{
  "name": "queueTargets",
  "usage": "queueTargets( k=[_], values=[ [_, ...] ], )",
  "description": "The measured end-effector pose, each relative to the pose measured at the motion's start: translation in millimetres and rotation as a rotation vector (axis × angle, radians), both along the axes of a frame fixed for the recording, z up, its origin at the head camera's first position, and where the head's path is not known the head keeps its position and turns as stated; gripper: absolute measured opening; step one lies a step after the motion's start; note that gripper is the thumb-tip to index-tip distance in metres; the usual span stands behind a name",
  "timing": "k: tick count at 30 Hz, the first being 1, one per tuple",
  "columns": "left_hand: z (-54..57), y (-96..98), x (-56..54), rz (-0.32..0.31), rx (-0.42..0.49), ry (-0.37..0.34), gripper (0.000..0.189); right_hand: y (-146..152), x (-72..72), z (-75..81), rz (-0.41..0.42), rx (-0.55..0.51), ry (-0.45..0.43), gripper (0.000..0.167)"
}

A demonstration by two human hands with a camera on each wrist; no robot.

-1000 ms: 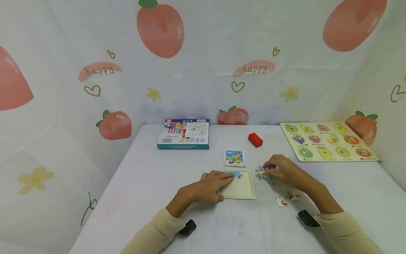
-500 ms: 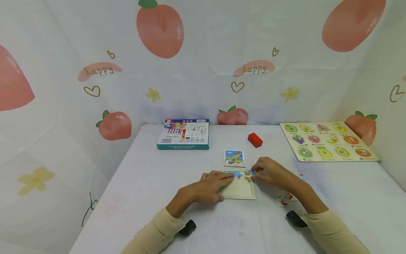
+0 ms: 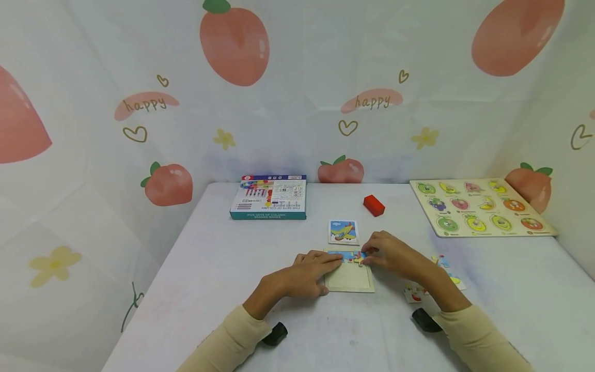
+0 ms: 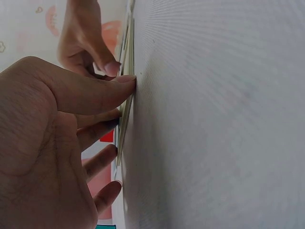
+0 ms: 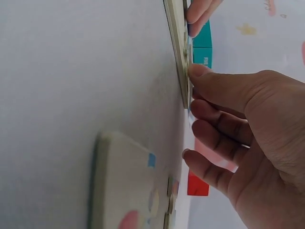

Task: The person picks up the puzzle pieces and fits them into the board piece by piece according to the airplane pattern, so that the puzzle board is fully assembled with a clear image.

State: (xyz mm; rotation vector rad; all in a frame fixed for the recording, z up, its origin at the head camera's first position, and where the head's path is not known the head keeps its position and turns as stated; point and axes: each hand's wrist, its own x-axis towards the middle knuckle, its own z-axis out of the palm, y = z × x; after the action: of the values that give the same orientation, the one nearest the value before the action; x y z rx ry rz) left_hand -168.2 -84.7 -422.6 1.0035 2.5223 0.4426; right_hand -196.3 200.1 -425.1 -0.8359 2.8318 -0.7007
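With our right hand (image 3: pixel 389 251) we pinch the puzzle piece (image 3: pixel 358 257), just left of its fingers, at the tray (image 3: pixel 348 280)'s far right corner; our left hand (image 3: pixel 309 273), farther off, rests extended fingers over the left edge.

Looked like a play or learning corner; could not be told as home, classroom or studio. Was walled behind and at both sides with white cloth (image 3: pixel 288 119) printed with peaches (image 3: pixel 234 46), flowers (image 3: pixel 425 138) and "happy". Contained a white-covered table (image 3: pixel 204 289), set with a fruit board (image 3: pixel 474 209), a printed box (image 3: pixel 285 205), a red block (image 3: pixel 374 205) and a puzzle tray (image 3: pixel 348 280).
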Motion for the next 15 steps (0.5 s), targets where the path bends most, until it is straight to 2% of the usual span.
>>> queueTargets(
  k=[15],
  values=[
    [1.8,0.7,1.2,0.001,-0.006,0.008,0.073,-4.3,1.1,1.3,0.005,0.006,-0.007,0.026]
  ],
)
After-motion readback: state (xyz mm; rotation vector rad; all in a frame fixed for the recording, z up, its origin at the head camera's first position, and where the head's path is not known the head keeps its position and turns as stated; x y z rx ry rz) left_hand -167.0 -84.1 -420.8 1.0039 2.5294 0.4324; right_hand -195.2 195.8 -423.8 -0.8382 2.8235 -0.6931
